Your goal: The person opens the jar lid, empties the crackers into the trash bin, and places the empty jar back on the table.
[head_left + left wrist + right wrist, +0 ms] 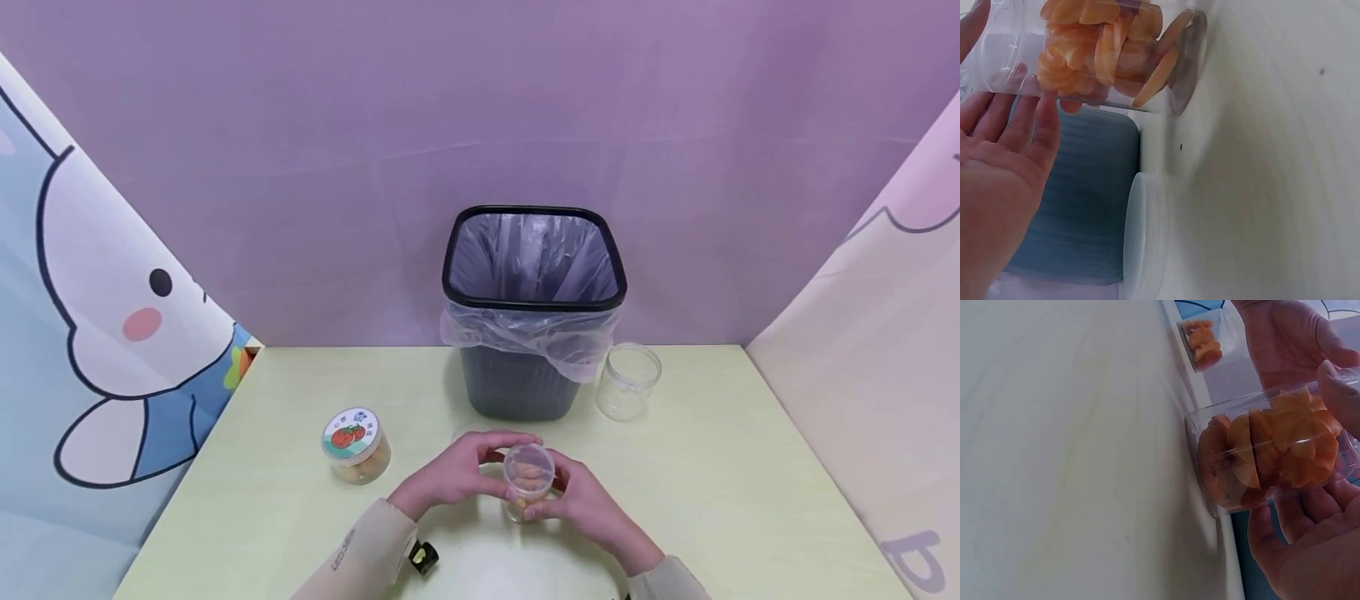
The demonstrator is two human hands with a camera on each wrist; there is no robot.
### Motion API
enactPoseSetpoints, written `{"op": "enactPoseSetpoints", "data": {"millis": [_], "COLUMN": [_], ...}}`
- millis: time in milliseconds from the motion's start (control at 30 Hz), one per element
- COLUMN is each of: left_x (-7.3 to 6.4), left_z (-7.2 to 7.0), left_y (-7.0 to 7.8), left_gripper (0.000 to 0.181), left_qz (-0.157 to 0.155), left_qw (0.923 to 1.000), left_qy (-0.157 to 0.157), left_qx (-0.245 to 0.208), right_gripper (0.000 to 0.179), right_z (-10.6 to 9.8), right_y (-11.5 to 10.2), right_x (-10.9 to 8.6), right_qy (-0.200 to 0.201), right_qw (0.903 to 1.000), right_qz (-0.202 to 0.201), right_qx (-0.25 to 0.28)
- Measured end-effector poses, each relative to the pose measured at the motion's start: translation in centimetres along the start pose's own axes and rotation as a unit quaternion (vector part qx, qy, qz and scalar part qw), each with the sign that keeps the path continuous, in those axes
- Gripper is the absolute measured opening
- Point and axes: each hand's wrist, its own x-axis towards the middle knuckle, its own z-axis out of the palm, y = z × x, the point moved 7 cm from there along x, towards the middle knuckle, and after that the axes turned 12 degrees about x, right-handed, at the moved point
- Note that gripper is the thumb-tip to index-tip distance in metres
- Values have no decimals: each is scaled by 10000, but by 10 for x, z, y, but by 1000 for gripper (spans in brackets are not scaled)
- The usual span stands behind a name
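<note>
A clear plastic jar (528, 473) of orange-brown cookies stands upright between the two hands, its base right at the tabletop. Its round top looks pale and translucent in the head view. From the left, my left hand (476, 469) holds the jar near its upper part with thumb and fingers. My right hand (583, 502) grips it from the opposite side, thumb toward me. Cookies (1085, 50) press against the clear wall in the left wrist view. The right wrist view shows the same jar (1266, 453) between both hands.
Behind the hands stands a dark bin (517, 383) with a clear liner. A pale round lid (1144, 240) lies beside it. To its right is an empty clear jar (628, 383). A jar with a tomato-printed lid (356, 446) stands on the left, holding more cookies.
</note>
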Motion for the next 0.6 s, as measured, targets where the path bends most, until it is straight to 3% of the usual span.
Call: {"op": "enactPoseSetpoints", "data": {"millis": [233,600], "left_x": [-4,-18], "left_z": [1,9], "left_y": [2,14], "left_gripper": [71,69], "left_qz": [-153,-717], "left_qw": [9989,9876], "left_qy": [355,1395], "left_qx": [-273,-97], "right_gripper": [64,64], "right_z": [0,0], "right_y": [2,2], "right_x": [1,0], "right_qy": [2,-10], "right_qw": [10000,9999], "right_qz": [-17,-107], "right_qx": [57,53]}}
